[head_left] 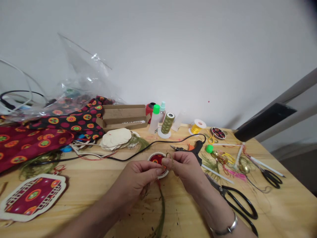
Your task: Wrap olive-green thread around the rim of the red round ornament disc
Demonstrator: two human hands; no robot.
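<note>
In the middle of the head view, a round ornament (pixel 154 159) with a pale rim and dark red patterned fabric lies behind my fingertips. My right hand (pixel 185 168) is closed in a pinch on a thin olive cord (pixel 169 154), which curves up in a small loop. Thumb against forefinger, my left hand (pixel 136 177) pinches what looks like the same cord, close to the right fingertips. An olive tassel (pixel 162 206) hangs below the ornament toward the table's near side. My fingers hide part of the ornament and the cord between them.
Black-handled scissors (pixel 239 198) lie by my right forearm, with a glue gun (pixel 196 150) beyond. A larger fabric-filled ornament (pixel 34 196) is at left. Behind stand an olive thread spool (pixel 168 124), a green-capped bottle (pixel 155 119) and a cardboard box (pixel 123 114).
</note>
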